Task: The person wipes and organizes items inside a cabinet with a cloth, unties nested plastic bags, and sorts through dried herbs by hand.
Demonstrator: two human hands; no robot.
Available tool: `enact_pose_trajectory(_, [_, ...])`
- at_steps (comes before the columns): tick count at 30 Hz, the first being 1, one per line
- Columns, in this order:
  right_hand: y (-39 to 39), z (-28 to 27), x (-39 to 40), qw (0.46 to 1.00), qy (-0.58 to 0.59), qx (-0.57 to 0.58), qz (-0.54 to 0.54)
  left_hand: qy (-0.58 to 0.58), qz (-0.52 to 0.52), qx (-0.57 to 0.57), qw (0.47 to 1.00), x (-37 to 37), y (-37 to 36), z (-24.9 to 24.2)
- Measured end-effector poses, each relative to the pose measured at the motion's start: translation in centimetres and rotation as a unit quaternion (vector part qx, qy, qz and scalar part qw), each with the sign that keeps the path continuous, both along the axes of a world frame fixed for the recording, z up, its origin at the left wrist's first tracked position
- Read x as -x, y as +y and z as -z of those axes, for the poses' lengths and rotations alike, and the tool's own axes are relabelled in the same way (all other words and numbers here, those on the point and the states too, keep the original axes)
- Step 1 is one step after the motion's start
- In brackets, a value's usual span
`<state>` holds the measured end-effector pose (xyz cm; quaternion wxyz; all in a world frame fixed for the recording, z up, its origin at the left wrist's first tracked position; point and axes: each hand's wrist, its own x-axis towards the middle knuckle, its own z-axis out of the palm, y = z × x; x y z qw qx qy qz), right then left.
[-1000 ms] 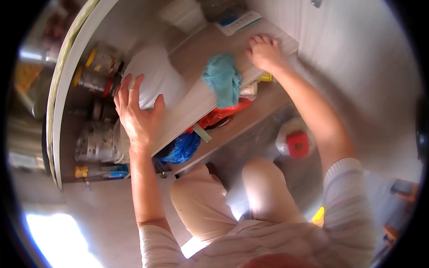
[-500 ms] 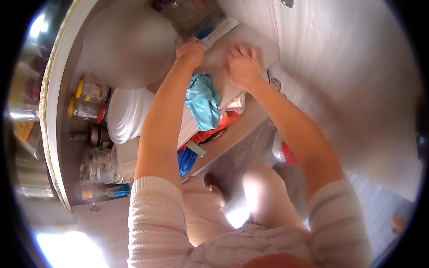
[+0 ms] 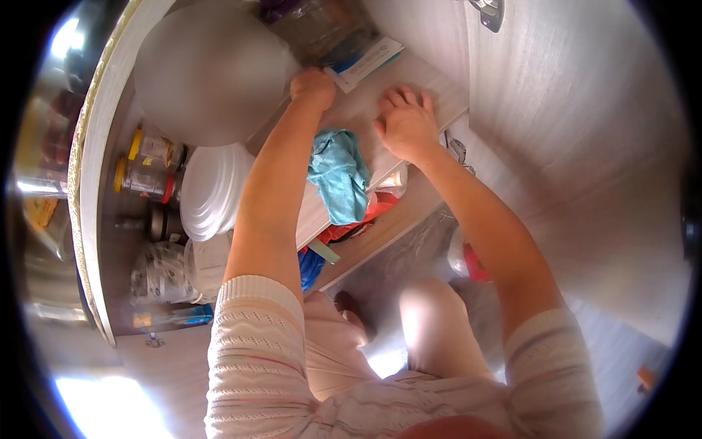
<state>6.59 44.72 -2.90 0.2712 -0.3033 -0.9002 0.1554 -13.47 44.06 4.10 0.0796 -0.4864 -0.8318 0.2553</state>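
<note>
My left hand (image 3: pixel 313 89) is closed, knuckles up, at the back of the shelf board (image 3: pixel 365 117). What its fingers hold, if anything, is hidden. Beside it are a large, blurred, greyish round object (image 3: pixel 212 73) and a flat white piece with print and a blue edge (image 3: pixel 369 64). On the right of the board, my right hand (image 3: pixel 406 123) lies palm down, fingers spread, holding nothing. Between my forearms a crumpled teal cloth (image 3: pixel 340 175) hangs over the board's front edge, touched by neither hand.
Left of my arm stand stacked white round lids (image 3: pixel 216 192), jars with yellow lids (image 3: pixel 150 179) and a clear plastic bag (image 3: pixel 162 272). Below the board are red (image 3: pixel 380 208) and blue (image 3: pixel 311 268) bags. A pale cabinet door (image 3: pixel 578 146) stands at right.
The view has shifted slightly. My right hand has moved a little to the right and its fingers look more spread. The left hand stays closed in about the same place.
</note>
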Motion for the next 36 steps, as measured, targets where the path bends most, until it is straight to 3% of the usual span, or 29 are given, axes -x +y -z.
enact_pose_trajectory(7, [0.0,-0.2,-0.1,1.0,0.001,0.0,-0.001,0.009,0.017,0.009,1.0,0.5,-1.5,-0.1])
enact_pose_trajectory(10, [0.2,0.1,0.0,1.0,0.007,-0.018,0.002,-0.033,0.004,-0.099,0.995,-1.6,-2.6,-0.8])
enact_pose_trajectory(13, [0.2,0.4,0.0,0.999,0.014,-0.046,0.012,-0.12,-0.028,-0.311,0.942,-2.6,-4.0,0.3])
enact_pose_trajectory(16, [0.2,0.3,0.1,0.997,0.028,-0.074,0.019,-0.26,-0.108,-0.571,0.771,-1.8,-6.3,2.8])
enact_pose_trajectory(19, [0.3,0.4,0.2,0.997,0.02,-0.077,0.016,-0.216,-0.182,-0.717,0.638,0.4,-7.0,4.0])
enact_pose_trajectory(22, [0.3,0.5,0.3,0.996,0.011,-0.084,0.016,-0.205,-0.164,-0.823,0.503,2.2,-6.4,3.9])
enact_pose_trajectory(24, [0.3,0.3,0.1,0.997,0.005,-0.081,0.015,-0.401,-0.161,-0.85,0.302,5.9,-6.4,5.1])
enact_pose_trajectory(26, [0.3,0.1,0.1,0.997,0.0,-0.079,0.014,-0.489,-0.147,-0.839,0.187,8.4,-6.1,5.8])
enact_pose_trajectory(28, [0.3,0.2,0.2,0.997,0.004,-0.079,0.014,-0.489,-0.133,-0.844,0.178,8.9,-5.8,5.7])
enact_pose_trajectory(31, [0.3,0.2,0.2,0.997,0.006,-0.076,0.015,-0.507,-0.102,-0.85,0.098,8.4,-5.7,4.9])
enact_pose_trajectory(36, [0.4,0.4,0.3,0.996,0.007,-0.082,0.015,-0.376,-0.101,-0.832,0.394,7.6,-5.4,3.8])
